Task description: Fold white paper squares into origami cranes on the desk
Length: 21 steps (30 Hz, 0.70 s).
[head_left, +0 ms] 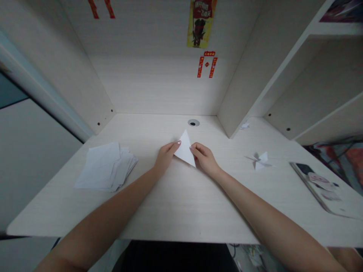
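A white sheet of paper folded into a triangle (185,149) is held up over the middle of the desk, one point facing the back wall. My left hand (166,155) pinches its left edge, thumb on top. On the opposite edge, my right hand (204,156) grips it between thumb and curled fingers. A stack of white paper sheets (99,166) lies to the left of my left hand, its edges uneven. Off to the right of my right hand sits a small folded paper figure (260,161) with pointed parts sticking out.
A phone in a decorated case (323,189) lies at the right of the desk (176,211). A cable hole (193,122) is near the back wall. An upright divider panel (241,75) rises at the right, with a small white paper piece (244,125) beside its base.
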Each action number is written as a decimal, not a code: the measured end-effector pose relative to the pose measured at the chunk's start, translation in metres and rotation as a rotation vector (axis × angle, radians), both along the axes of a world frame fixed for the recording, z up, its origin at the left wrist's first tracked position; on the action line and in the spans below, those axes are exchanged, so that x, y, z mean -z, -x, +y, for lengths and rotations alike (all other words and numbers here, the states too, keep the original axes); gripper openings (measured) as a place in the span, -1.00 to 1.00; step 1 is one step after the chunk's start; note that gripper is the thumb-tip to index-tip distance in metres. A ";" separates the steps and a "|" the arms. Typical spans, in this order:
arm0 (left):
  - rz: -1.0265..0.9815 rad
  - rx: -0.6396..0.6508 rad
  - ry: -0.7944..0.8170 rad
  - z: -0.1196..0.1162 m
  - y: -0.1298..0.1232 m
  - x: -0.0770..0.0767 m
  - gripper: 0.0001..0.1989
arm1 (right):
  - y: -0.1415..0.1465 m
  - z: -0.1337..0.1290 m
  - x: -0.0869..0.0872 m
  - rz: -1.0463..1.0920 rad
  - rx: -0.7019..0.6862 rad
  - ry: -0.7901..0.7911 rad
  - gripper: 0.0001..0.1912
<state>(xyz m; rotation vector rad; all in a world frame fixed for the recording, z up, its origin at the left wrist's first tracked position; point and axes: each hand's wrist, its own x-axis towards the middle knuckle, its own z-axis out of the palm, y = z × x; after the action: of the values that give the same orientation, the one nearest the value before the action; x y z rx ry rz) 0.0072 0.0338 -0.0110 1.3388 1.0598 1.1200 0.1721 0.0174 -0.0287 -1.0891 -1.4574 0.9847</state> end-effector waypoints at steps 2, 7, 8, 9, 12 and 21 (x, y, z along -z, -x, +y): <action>-0.027 -0.004 0.042 0.000 0.001 -0.001 -0.56 | 0.001 -0.002 -0.001 -0.090 -0.041 -0.017 -0.70; -0.004 -0.004 0.110 -0.001 0.001 0.002 -0.60 | 0.002 -0.006 -0.007 -0.256 -0.081 -0.035 -0.69; -0.008 -0.026 0.107 -0.001 0.001 0.003 -0.61 | 0.002 -0.006 -0.007 -0.263 -0.083 -0.029 -0.68; -0.017 -0.051 0.104 0.000 0.001 0.005 -0.61 | 0.002 -0.006 -0.007 -0.266 -0.088 -0.020 -0.66; -0.066 -0.137 0.093 0.001 0.001 0.007 -0.62 | 0.002 -0.005 -0.007 -0.271 -0.112 0.009 -0.63; -0.198 -0.233 0.107 0.005 0.002 0.008 -0.62 | -0.001 -0.007 -0.018 -0.177 -0.418 0.125 -0.66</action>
<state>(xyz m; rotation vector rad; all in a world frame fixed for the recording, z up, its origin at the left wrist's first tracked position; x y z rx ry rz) 0.0055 0.0391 -0.0187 1.0163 1.1313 1.3192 0.1731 0.0107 -0.0102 -0.9990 -1.8348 1.3111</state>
